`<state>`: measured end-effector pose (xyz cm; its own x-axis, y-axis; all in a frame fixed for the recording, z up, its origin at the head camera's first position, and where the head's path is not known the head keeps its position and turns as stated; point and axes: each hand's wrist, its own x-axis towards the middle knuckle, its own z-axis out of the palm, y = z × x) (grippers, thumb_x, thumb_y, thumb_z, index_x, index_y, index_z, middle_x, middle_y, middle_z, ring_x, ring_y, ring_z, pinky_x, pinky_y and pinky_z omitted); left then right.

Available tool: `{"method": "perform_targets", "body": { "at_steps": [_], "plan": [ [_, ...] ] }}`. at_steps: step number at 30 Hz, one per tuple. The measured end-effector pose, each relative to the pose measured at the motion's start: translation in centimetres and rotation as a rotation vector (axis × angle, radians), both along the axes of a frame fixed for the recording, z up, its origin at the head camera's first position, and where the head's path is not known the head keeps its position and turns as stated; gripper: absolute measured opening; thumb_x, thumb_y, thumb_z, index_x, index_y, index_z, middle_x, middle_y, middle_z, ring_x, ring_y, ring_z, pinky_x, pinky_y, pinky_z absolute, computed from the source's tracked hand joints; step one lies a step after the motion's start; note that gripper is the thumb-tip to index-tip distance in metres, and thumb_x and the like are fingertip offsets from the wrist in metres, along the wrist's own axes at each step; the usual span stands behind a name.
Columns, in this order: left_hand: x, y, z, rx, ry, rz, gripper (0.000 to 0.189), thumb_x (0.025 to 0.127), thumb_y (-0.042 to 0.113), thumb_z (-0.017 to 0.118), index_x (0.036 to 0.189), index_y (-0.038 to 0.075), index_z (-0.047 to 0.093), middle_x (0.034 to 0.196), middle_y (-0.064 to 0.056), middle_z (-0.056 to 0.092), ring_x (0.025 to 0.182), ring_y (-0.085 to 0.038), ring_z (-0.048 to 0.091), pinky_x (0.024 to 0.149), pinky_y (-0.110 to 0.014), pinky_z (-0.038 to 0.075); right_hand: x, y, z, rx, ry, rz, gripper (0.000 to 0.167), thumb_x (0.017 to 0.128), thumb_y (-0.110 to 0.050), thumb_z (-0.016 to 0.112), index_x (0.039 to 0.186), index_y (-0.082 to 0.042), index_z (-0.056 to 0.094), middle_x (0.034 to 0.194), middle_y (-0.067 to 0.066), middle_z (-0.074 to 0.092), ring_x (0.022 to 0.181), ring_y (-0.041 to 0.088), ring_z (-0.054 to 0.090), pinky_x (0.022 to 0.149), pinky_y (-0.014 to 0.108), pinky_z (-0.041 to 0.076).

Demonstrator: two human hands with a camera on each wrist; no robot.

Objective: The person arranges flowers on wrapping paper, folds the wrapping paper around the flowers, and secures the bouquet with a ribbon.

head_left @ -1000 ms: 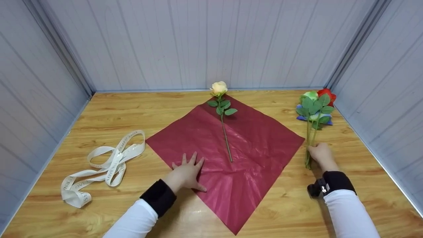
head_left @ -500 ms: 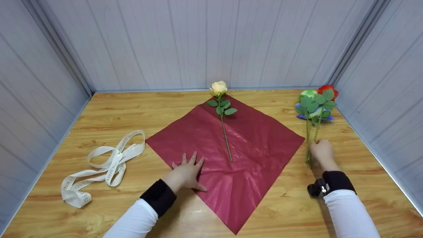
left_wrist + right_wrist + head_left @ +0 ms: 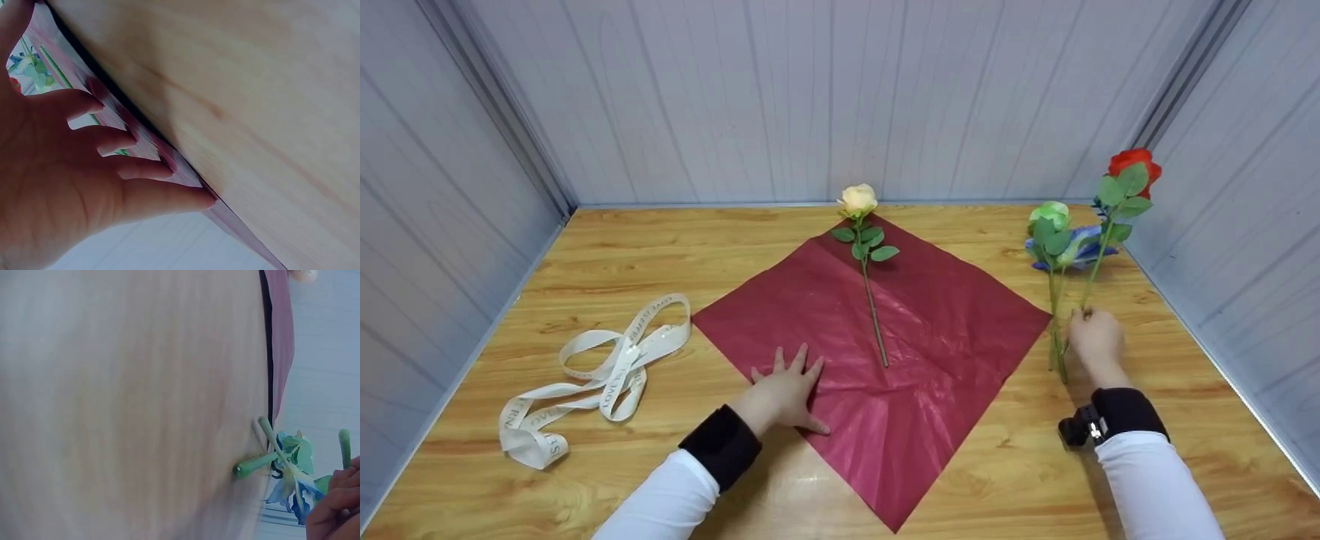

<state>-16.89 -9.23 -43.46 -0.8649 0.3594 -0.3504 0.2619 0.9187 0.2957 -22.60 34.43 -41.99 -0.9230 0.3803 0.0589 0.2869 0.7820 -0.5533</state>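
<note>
My left hand (image 3: 780,397) rests with spread fingers on the lower left edge of a dark red sheet of wrapping paper (image 3: 960,322). In the left wrist view its fingertips (image 3: 205,199) touch the paper's edge. A cream rose (image 3: 858,201) lies on the sheet, its stem pointing toward me. At the right, my right hand (image 3: 1096,341) pinches the stem of a red rose (image 3: 1132,169), whose head is raised above the table. Beside that hand lie a green-white rose (image 3: 1048,216) and a blue flower (image 3: 1084,247); their stem ends show in the right wrist view.
A white printed ribbon (image 3: 622,367) lies in loose loops on the wooden table (image 3: 660,247) at the left. Pale panel walls (image 3: 840,97) enclose the table at the back and both sides.
The red rose has lifted up and to the right, away from the green-white and blue flowers, in my right hand. My left hand has stayed in place.
</note>
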Motion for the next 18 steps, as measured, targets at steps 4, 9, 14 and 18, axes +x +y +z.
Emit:
{"method": "perform_targets", "body": {
  "at_steps": [4,9,14,18],
  "plan": [
    [0.0,-0.1,0.0,0.0,-0.003,0.004,0.105,0.069,0.055,0.077,0.151,0.014,0.024,0.158,-0.019,0.009,0.14,-0.052,0.005,0.097,-0.078,0.014,-0.2,-0.4,0.5,-0.002,0.086,-0.023,0.039,0.1,-0.018,0.036,0.111,0.013,0.056,0.099,0.033,0.06,0.092,0.047,0.057,0.079,0.05,0.045],
    [0.1,0.0,0.2,-0.009,-0.015,0.01,0.105,0.069,0.053,0.078,0.151,0.014,0.025,0.158,-0.018,0.01,0.141,-0.051,0.005,0.098,-0.077,0.014,-0.5,-1.6,1.1,-0.017,0.153,-0.014,0.035,0.1,-0.017,0.039,0.111,0.012,0.056,0.089,0.027,0.061,0.081,0.041,0.058,0.069,0.043,0.044],
    [0.0,0.1,0.1,-0.005,-0.023,0.009,0.105,0.07,0.053,0.077,0.151,0.015,0.024,0.158,-0.018,0.009,0.141,-0.05,0.003,0.098,-0.077,0.013,-0.9,-3.1,1.8,-0.024,0.199,0.012,0.032,0.1,-0.017,0.041,0.109,0.01,0.057,0.084,0.021,0.058,0.077,0.036,0.055,0.065,0.039,0.04],
    [0.0,0.0,0.1,0.002,-0.021,0.007,0.105,0.07,0.054,0.077,0.151,0.015,0.023,0.158,-0.018,0.008,0.141,-0.051,0.003,0.098,-0.078,0.013,-1.3,-4.7,2.4,-0.043,0.235,0.029,0.03,0.099,-0.016,0.044,0.107,0.009,0.058,0.081,0.017,0.057,0.076,0.033,0.055,0.064,0.035,0.039]
  ]
}}
